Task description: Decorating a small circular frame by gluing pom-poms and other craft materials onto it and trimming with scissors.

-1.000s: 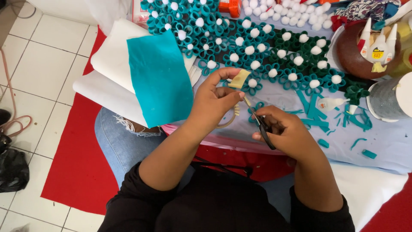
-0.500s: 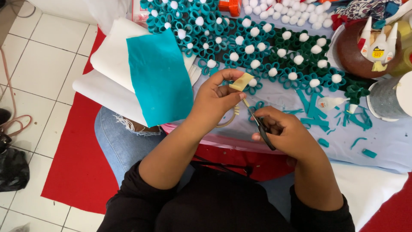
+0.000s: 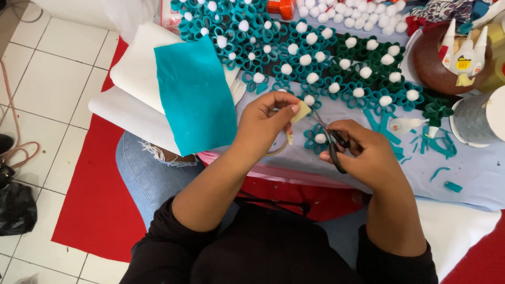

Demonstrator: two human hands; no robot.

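My left hand (image 3: 263, 123) pinches a small cream felt piece (image 3: 301, 111) between thumb and fingers. My right hand (image 3: 363, 152) grips black-handled scissors (image 3: 329, 138), whose blades meet the edge of the cream piece. A thin cream strip (image 3: 284, 144) curls down below the left hand. Under both hands lies a pale blue work surface (image 3: 468, 173) covered at the back with teal felt flowers (image 3: 315, 58) with white pom-pom centres.
A teal felt sheet (image 3: 197, 94) lies on white sheets (image 3: 137, 79) at the left. Loose white pom-poms (image 3: 352, 16), a brown bowl (image 3: 436, 63) holding glue tubes, a grey round container (image 3: 473, 123) and teal scraps (image 3: 436, 144) sit at the right. Red felt (image 3: 94, 200) covers the tiled floor.
The cream piece has become smaller and lighter at the blades as the scissors cut along it; both hands stay in nearly the same place.
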